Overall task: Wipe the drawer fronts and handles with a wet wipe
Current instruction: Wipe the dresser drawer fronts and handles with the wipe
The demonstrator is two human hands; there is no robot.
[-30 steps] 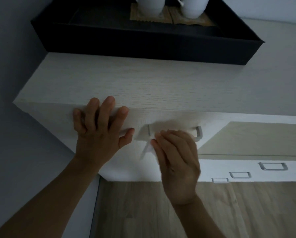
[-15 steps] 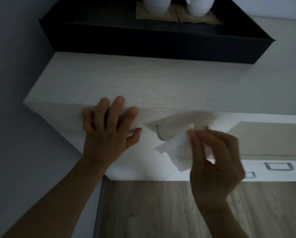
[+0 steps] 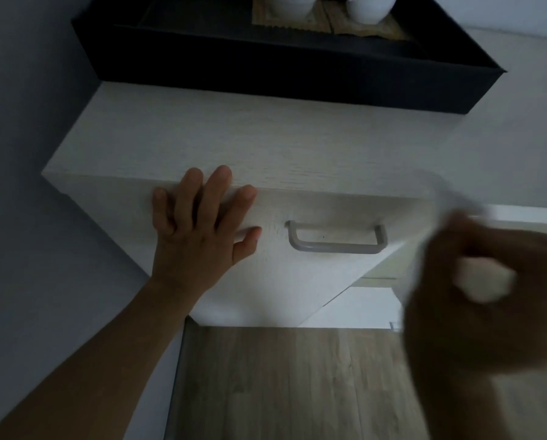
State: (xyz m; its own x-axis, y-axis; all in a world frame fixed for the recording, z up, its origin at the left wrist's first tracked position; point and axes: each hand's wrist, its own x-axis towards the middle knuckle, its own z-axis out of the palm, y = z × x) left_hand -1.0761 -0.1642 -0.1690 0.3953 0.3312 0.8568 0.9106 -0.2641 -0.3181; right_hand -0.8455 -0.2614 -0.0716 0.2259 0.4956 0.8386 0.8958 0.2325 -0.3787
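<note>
A pale wood drawer front [image 3: 297, 281] faces me, with a grey metal handle [image 3: 337, 239] in the open. My left hand [image 3: 199, 230] lies flat against the front's upper left, fingers straight and reaching the top edge. Off to the right, clear of the drawer, my right hand [image 3: 481, 300] is blurred by motion and pinches the white wet wipe [image 3: 484, 281]; part of the wipe trails upward as a faint smear.
A black tray [image 3: 281, 68] sits on the cabinet top [image 3: 234, 141], holding two white cups [image 3: 370, 4] on woven mats. A grey wall runs along the left. Wooden floor [image 3: 297, 382] lies below. More white cabinet fronts stand behind my right hand.
My right hand has pulled the wipe off the handle and swung right and toward me, uncovering the handle. My left hand stays pressed on the drawer front.
</note>
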